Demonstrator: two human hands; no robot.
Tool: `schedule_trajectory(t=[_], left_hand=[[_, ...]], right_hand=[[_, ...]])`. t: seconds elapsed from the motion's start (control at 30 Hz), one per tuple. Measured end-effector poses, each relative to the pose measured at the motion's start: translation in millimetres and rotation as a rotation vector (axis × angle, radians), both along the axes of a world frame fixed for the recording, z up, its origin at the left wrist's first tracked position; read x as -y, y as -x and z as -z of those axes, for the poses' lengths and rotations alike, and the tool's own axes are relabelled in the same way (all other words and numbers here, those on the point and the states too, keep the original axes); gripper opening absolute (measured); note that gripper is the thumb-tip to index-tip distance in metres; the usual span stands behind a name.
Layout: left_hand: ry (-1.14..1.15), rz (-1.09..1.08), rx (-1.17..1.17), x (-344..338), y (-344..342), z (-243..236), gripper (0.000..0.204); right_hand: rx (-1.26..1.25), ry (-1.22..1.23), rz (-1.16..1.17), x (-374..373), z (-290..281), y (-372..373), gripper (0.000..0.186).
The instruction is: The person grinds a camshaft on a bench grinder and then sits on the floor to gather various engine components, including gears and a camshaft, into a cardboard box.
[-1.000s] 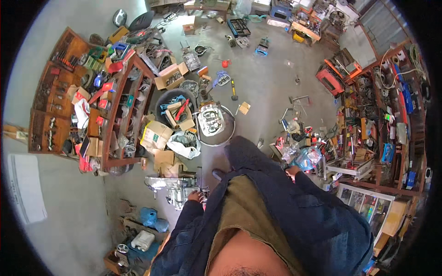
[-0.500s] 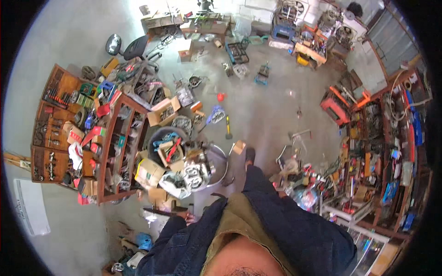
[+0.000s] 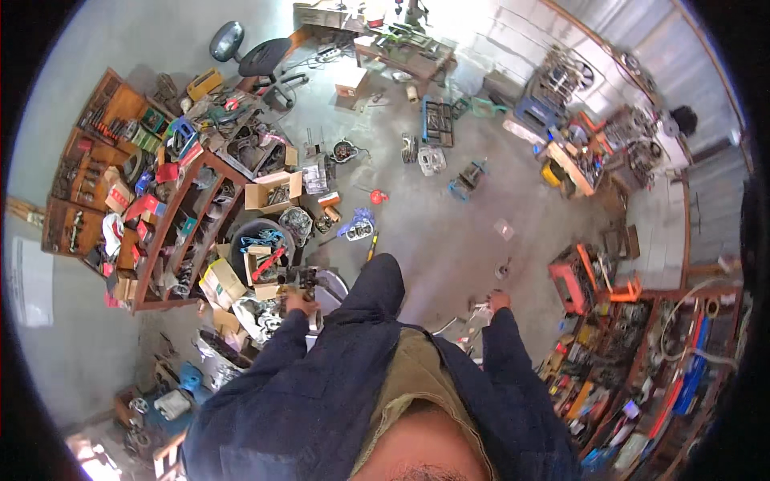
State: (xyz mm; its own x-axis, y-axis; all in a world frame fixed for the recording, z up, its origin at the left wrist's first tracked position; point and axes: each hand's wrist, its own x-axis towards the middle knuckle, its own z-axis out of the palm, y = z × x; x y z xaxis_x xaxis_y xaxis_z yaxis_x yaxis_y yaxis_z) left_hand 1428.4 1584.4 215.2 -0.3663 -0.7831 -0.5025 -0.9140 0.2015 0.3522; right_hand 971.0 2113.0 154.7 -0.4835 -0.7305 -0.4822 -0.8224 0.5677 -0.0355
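Note:
My left hand (image 3: 298, 305), fingers curled and partly hidden, is at a dark metal part (image 3: 298, 278) beside the grey tub (image 3: 239, 245); whether it holds that part is unclear. My right hand (image 3: 497, 301) has curled fingers at a small silvery metal piece (image 3: 480, 307), too small to make out, out to the right over the floor. My dark-clad leg (image 3: 373, 284) reaches forward between them. Boxes, a red-handled tool (image 3: 267, 264) in the tub and metal parts lie around my left hand.
Cluttered wooden shelves (image 3: 172, 224) stand at left, packed racks (image 3: 609, 369) at right. A red machine (image 3: 571, 280), yellow-handled tool (image 3: 374, 244), cylinder head (image 3: 359, 231) and open carton (image 3: 273, 188) are on the floor. An office chair (image 3: 266, 60) and bench (image 3: 401, 50) stand at back.
My view has swung right and forward, showing more of the back and right wall. A leg has stepped forward; both hands appear higher in the picture, my left further left.

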Motion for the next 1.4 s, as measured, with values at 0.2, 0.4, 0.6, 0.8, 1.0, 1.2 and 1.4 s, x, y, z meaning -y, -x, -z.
schedule_trajectory(t=[0.2, 0.4, 0.6, 0.8, 1.0, 1.2, 1.4], left_hand=[[0.028, -0.006, 0.152, 58.1, 90.9, -13.8, 0.069], [-0.302, 0.248, 0.063, 91.9, 250.6, 47.1, 0.085], [-0.241, 0.011, 0.024, 153.5, 411.3, -66.8, 0.073], [-0.137, -0.227, -0.355, 230.2, 408.9, -31.8, 0.069], [-0.067, 0.05, 0.143, 251.0, 411.2, 10.6, 0.034], [-0.311, -0.596, 0.068, 270.9, 452.1, 44.4, 0.067], [-0.371, -0.93, 0.107, 379.4, 536.4, 33.6, 0.065]], right_hand=[[1.064, 0.602, 1.289, 148.2, -51.2, 59.5, 0.042], [0.634, 0.301, 0.548, 69.7, 81.4, 134.8, 0.041], [0.443, -0.09, 0.342, 121.4, 40.2, 232.3, 0.025], [0.042, 0.005, -0.224, 337.0, 58.7, 396.5, 0.02], [1.226, 0.538, 0.986, 690.8, -38.4, 497.5, 0.025], [1.299, 0.491, 0.894, 983.6, -35.0, 623.6, 0.011], [1.131, 0.541, 0.947, 1224.2, 45.6, 784.9, 0.012]])
